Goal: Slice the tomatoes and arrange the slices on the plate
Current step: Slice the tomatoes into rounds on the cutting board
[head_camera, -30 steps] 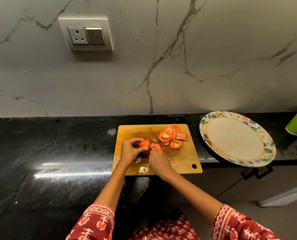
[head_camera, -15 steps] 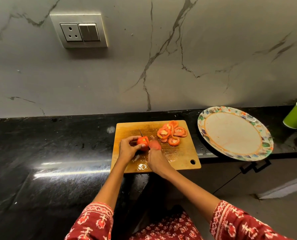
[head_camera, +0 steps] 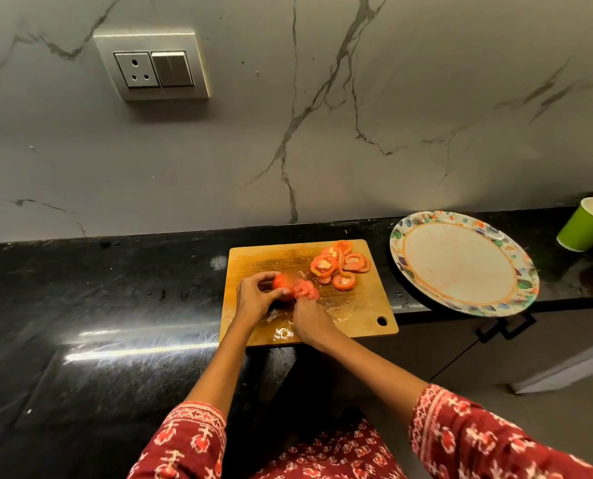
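A wooden cutting board (head_camera: 367, 312) lies at the counter's front edge. My left hand (head_camera: 253, 297) grips a partly cut red tomato (head_camera: 283, 288) on it. My right hand (head_camera: 310, 321) is curled round a knife right beside the tomato; the knife is almost entirely hidden and blurred. A fresh slice (head_camera: 307, 290) leans against the tomato's cut side. Several cut tomato slices (head_camera: 340, 266) lie in a loose pile at the board's far right. A round plate (head_camera: 461, 262) with a floral rim sits to the right of the board, with nothing on it.
A green paper cup (head_camera: 587, 224) stands tilted at the far right of the black stone counter (head_camera: 98, 288). A marble wall with a socket and switch (head_camera: 153, 65) rises behind. The plate overhangs the counter's front edge above a cabinet handle (head_camera: 506, 328).
The knife blade, seen above the tomato a second ago, has gone down through it, and another slice now leans off the cut side. The camera view shifted slightly.
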`<control>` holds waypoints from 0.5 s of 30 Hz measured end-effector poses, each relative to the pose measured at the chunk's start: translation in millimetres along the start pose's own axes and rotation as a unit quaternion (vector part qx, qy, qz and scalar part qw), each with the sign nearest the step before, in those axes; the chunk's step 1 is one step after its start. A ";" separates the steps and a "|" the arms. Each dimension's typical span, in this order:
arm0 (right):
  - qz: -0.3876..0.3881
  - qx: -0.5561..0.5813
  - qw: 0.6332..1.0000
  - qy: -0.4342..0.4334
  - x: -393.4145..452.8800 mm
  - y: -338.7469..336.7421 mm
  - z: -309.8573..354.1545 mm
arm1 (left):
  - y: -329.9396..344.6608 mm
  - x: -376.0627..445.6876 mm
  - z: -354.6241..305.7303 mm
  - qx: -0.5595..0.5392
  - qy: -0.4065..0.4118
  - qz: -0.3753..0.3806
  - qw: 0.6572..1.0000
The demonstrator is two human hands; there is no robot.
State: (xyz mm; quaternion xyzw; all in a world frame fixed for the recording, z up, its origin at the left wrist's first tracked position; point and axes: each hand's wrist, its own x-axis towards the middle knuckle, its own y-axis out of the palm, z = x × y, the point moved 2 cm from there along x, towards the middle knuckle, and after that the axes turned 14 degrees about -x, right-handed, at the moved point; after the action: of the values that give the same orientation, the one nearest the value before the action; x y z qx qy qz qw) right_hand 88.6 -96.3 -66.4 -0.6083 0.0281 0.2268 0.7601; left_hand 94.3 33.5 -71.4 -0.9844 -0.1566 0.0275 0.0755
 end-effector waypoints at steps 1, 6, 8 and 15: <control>0.004 0.004 1.000 0.001 0.9 -0.5 0.9 | -0.2 -1.0 0.0 0.002 0.003 -0.002 1.000; -0.012 -0.043 0.999 -0.024 -26.3 11.3 -20.2 | -3.7 -1.3 1.4 0.001 0.006 -0.023 1.000; -0.020 -0.059 0.998 -0.032 -37.9 15.1 -30.0 | -4.4 -0.1 1.9 -0.003 0.003 -0.020 1.000; -0.010 0.024 1.000 0.002 -36.5 4.3 -35.1 | -2.2 -5.2 1.2 -0.007 0.004 -0.013 1.000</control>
State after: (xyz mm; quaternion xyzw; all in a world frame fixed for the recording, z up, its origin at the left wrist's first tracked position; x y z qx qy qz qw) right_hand 62.4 -139.9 -67.7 -0.5906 0.0292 0.2168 0.7768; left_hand 88.6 34.1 -72.0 -0.9829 -0.1691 0.0212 0.0700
